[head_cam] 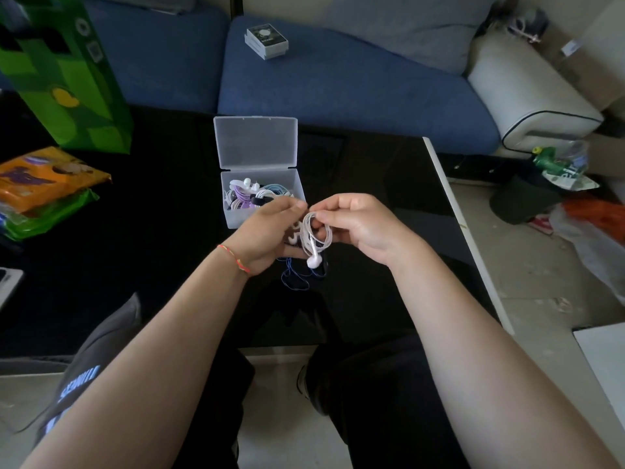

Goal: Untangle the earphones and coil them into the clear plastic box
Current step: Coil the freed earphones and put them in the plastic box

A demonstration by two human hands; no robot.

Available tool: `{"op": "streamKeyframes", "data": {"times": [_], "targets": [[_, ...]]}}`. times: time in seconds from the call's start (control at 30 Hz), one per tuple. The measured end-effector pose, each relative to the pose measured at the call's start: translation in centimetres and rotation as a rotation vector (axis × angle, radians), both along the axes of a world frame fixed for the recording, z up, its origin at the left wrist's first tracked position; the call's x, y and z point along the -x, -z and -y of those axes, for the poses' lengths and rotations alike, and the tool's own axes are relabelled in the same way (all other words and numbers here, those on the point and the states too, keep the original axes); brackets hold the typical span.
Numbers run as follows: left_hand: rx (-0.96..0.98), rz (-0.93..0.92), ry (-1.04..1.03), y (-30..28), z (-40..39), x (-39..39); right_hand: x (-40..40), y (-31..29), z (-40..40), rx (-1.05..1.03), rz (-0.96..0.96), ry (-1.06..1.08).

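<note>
We hold white earphones (313, 236) above black table (389, 184), just in front of clear box (262, 211). Our right hand (358, 228) keeps coiled loops round its fingers, one earbud dangling below. Our left hand (270, 231) pinches cord end at top of coil, fingertips meeting right thumb. Box lid open; coiled purple, blue, white earphones inside. Blue cord (297, 275) lies on table beneath hands.

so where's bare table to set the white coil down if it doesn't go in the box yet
Bare black table lies right of the clear box, out to the white edge, and left of it toward the orange packet. Crowded: the box already holds coils, and blue earphones lie under the hands.
</note>
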State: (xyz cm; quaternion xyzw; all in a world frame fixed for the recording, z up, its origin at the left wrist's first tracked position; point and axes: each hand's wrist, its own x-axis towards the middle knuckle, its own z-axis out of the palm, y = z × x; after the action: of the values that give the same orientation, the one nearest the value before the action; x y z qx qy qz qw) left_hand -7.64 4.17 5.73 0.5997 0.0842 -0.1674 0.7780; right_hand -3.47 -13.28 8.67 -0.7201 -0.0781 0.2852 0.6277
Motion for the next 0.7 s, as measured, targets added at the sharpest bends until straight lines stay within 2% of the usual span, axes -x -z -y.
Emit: {"op": "streamKeyframes", "data": {"times": [0.17,0.37,0.57,0.7], "targets": [[0.132,0.049,0.133,0.2,-0.8,-0.1,0.1,-0.1,0.0,-0.017,0.026,0.009],[0.051,0.029,-0.073,0.7,-1.0,-0.3,-0.4,-0.2,0.7,0.026,0.043,0.012],[0.006,0.043,-0.154,0.8,-1.1,-0.4,-0.5,-0.6,1.2,0.071,0.060,-0.042],[-0.013,0.035,-0.122,0.9,-1.1,-0.6,-0.1,-0.8,0.8,0.139,0.114,-0.088]]}}
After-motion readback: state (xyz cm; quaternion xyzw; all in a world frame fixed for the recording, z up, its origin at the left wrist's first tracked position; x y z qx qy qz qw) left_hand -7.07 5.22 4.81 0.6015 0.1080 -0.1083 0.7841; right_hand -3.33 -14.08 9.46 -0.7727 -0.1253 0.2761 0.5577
